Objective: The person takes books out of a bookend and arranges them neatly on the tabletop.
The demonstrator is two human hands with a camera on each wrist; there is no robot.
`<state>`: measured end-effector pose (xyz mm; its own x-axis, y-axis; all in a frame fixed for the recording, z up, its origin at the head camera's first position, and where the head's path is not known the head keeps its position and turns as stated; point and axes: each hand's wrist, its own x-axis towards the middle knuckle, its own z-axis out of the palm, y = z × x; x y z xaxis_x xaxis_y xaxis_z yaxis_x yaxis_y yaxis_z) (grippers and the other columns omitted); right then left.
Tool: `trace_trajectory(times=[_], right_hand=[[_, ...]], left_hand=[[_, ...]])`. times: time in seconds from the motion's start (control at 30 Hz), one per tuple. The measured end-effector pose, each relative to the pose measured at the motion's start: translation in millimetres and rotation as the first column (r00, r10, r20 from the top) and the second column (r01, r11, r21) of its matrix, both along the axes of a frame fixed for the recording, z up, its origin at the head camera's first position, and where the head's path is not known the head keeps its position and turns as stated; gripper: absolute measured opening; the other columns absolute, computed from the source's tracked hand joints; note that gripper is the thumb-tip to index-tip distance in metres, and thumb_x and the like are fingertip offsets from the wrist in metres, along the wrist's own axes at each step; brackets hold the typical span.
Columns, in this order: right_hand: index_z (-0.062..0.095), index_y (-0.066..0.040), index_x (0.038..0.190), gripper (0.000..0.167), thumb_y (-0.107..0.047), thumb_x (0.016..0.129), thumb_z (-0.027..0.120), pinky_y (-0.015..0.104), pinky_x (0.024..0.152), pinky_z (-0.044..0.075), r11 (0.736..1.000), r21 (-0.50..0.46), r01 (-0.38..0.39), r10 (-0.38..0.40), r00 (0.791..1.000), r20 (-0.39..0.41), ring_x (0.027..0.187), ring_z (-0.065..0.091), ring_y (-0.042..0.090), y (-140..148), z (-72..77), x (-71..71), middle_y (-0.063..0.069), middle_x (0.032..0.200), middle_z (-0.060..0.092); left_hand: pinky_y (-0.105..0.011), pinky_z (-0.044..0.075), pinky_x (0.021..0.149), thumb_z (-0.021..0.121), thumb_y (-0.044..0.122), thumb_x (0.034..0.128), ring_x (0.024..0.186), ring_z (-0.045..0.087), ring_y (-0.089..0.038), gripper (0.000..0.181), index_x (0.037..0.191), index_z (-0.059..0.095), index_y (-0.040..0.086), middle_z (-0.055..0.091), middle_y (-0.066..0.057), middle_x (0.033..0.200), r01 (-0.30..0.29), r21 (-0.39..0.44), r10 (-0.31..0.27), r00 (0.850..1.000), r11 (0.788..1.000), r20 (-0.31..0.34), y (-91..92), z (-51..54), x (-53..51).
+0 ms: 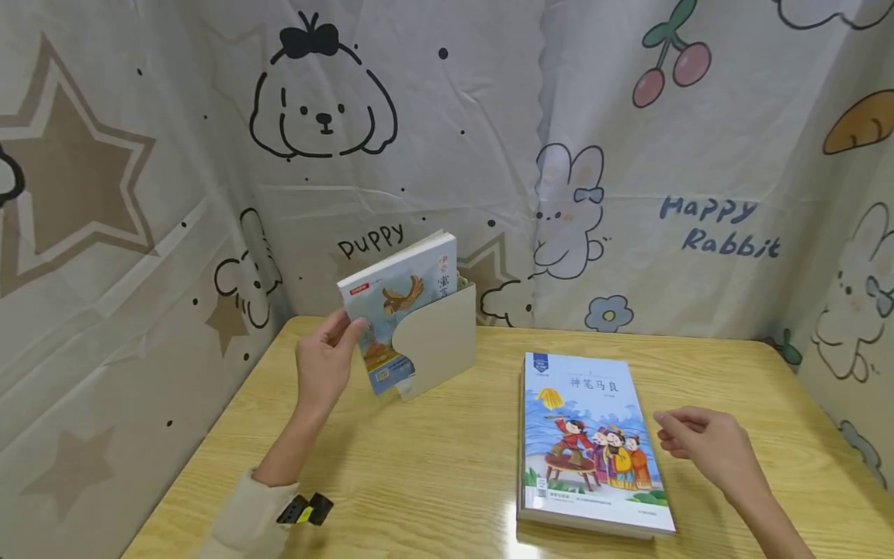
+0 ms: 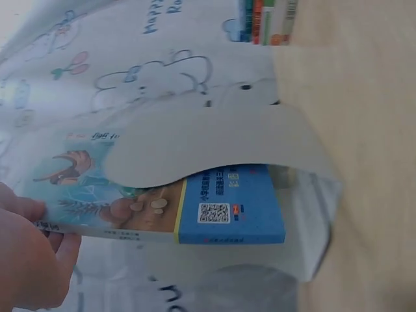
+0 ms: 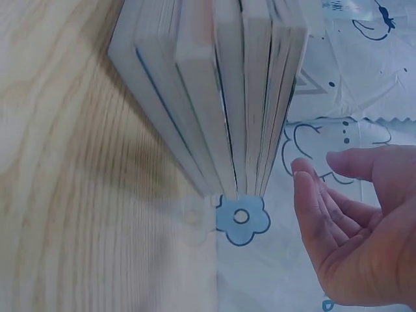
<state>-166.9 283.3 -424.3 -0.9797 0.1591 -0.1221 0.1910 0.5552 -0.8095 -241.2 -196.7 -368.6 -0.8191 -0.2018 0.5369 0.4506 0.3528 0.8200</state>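
My left hand (image 1: pixel 324 361) pinches the left edge of a paperback book (image 1: pixel 382 314) with a bird on its cover. The book leans, partly inside a white magazine holder (image 1: pixel 441 334) at the back left of the table. In the left wrist view, the book's blue lower end (image 2: pixel 250 208) shows past the holder's curved cutout (image 2: pixel 208 140). My right hand (image 1: pixel 712 446) hovers beside a stack of books (image 1: pixel 587 423), fingers loosely bent and holding nothing. A blue illustrated cover tops that stack. The right wrist view shows page edges of several books (image 3: pixel 247 97), apart from the hand (image 3: pixel 364 240).
The wood-grain table (image 1: pixel 419 481) bears the holder and the stack, with a stretch of bare wood between them. A printed cloth (image 1: pixel 461 116) with cartoon animals hangs behind and along both sides.
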Motion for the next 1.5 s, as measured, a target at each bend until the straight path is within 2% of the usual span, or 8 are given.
trace_trajectory(times=[0.2, 0.37, 0.57, 0.77, 1.07, 1.3, 1.47, 1.5], right_hand=[[0.061, 0.014, 0.123, 0.056, -0.037, 0.101, 0.061, 0.033, 0.070, 0.060, 1.000, -0.002, -0.022, 0.022, 0.999, -0.043, 0.082, 0.071, 0.023, -8.7, 5.3, 0.1, 0.018, 0.097, 0.072], [0.061, 0.011, 0.126, 0.057, -0.039, 0.100, 0.062, 0.033, 0.073, 0.059, 0.998, 0.024, -0.065, 0.068, 0.991, -0.116, 0.093, 0.071, 0.031, -14.6, 9.2, 3.0, 0.024, 0.111, 0.069], [0.063, 0.005, 0.127, 0.049, -0.036, 0.100, 0.063, 0.024, 0.075, 0.057, 0.988, 0.134, -0.075, 0.101, 0.973, -0.206, 0.107, 0.066, 0.039, -18.8, 15.1, 5.9, 0.023, 0.117, 0.068], [0.063, 0.005, 0.127, 0.051, -0.038, 0.100, 0.063, 0.011, 0.073, 0.050, 0.992, 0.118, -0.052, 0.079, 0.967, -0.243, 0.108, 0.065, 0.039, -20.5, 16.6, 6.1, 0.023, 0.118, 0.067], [0.065, 0.003, 0.125, 0.044, -0.032, 0.099, 0.066, 0.008, 0.074, 0.048, 0.994, 0.086, -0.071, 0.093, 0.954, -0.286, 0.088, 0.057, -0.014, -21.1, 16.5, 5.4, 0.020, 0.115, 0.069], [0.065, 0.005, 0.125, 0.040, -0.027, 0.099, 0.066, 0.009, 0.076, 0.049, 0.993, 0.029, -0.118, 0.121, 0.935, -0.334, 0.090, 0.063, -0.008, -27.4, 21.1, 7.3, 0.021, 0.114, 0.069], [0.067, 0.002, 0.124, 0.035, -0.023, 0.099, 0.065, 0.012, 0.077, 0.051, 0.986, -0.005, -0.169, 0.155, 0.913, -0.377, 0.093, 0.066, -0.002, -36.1, 30.1, 11.5, 0.017, 0.114, 0.070], [0.067, 0.001, 0.124, 0.033, -0.022, 0.100, 0.065, 0.013, 0.078, 0.051, 0.983, -0.010, -0.183, 0.164, 0.905, -0.392, 0.094, 0.066, -0.001, -38.7, 32.6, 12.3, 0.015, 0.114, 0.071]], left_hand=[[-0.015, 0.051, 0.079, 0.066, 0.012, 0.0982, 0.098, 0.067, -0.003, 0.030, 0.126, 0.068, 0.001, 0.071, -0.016, 0.115, -0.038, 0.000, 0.038, 0.996, 0.999, -0.086, -5.3, 21.1, 15.3], [-0.015, 0.051, 0.079, 0.064, 0.004, 0.0980, 0.099, 0.067, -0.002, 0.028, 0.125, 0.067, -0.002, 0.070, -0.017, 0.113, -0.022, 0.011, 0.024, 0.983, 1.000, -0.181, -8.9, 34.5, 30.1], [-0.017, 0.053, 0.081, 0.063, -0.005, 0.0957, 0.100, 0.068, -0.007, 0.029, 0.124, 0.067, -0.005, 0.070, -0.021, 0.113, -0.053, -0.010, 0.047, 0.945, 0.999, -0.324, -11.2, 50.1, 44.0], [-0.020, 0.054, 0.081, 0.063, -0.014, 0.0914, 0.101, 0.069, -0.014, 0.032, 0.122, 0.068, -0.006, 0.070, -0.019, 0.112, -0.054, 0.000, 0.049, 0.896, 0.999, -0.441, -12.0, 61.8, 51.2], [-0.021, 0.054, 0.081, 0.065, -0.005, 0.0942, 0.098, 0.070, -0.018, 0.027, 0.121, 0.067, -0.010, 0.070, -0.018, 0.113, -0.015, 0.025, 0.026, 0.842, 1.000, -0.538, -11.9, 78.0, 61.7], [-0.015, 0.049, 0.064, 0.064, -0.004, 0.0951, 0.080, 0.070, -0.012, 0.026, 0.120, 0.068, -0.010, 0.072, -0.014, 0.110, 0.045, 0.017, -0.030, 0.862, 0.999, -0.506, -3.9, 83.3, 72.7], [-0.016, 0.029, 0.047, 0.062, -0.009, 0.0942, 0.051, 0.038, 0.002, 0.030, 0.124, 0.066, -0.009, 0.073, -0.004, 0.091, 0.140, -0.063, -0.153, 0.860, 0.988, -0.487, 8.8, 78.3, 75.1], [-0.014, 0.034, 0.049, 0.062, -0.010, 0.0938, 0.052, 0.043, 0.003, 0.032, 0.125, 0.066, -0.008, 0.073, -0.003, 0.092, 0.154, -0.074, -0.170, 0.862, 0.985, -0.477, 11.7, 77.1, 74.9]])
